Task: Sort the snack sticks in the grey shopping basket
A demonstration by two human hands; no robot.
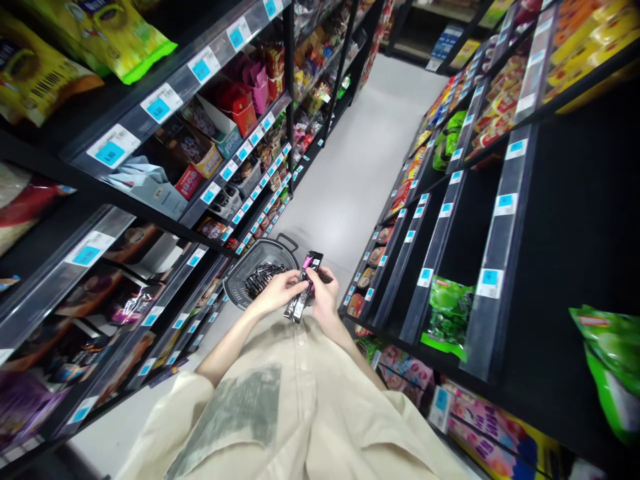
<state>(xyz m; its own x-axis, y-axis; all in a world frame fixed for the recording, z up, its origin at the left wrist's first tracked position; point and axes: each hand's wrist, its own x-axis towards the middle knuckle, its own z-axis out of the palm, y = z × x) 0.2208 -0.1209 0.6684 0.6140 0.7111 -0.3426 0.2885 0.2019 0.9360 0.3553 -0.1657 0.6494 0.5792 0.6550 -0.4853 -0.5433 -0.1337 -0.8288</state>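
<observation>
Between my two hands is a narrow black snack packet [297,305] with pink and white print, held tilted in front of my body. My left hand [278,289] pinches it from the left side, thumb and fingers closed on it. On the other side my right hand [324,288] grips the same packet, its thumb lying on the front. Just beyond my left hand, a dark grey shopping basket [235,270] sits low, with its handle up at the far end. Several slim black packets [263,277] lie heaped inside the basket.
Snack shelves [165,100] with blue price tags line the left side. More shelving [493,267] runs along the right, holding a green bag [450,317] near its edge and another green bag [607,360] farther right. A pale floor aisle [373,127] stretches ahead between them.
</observation>
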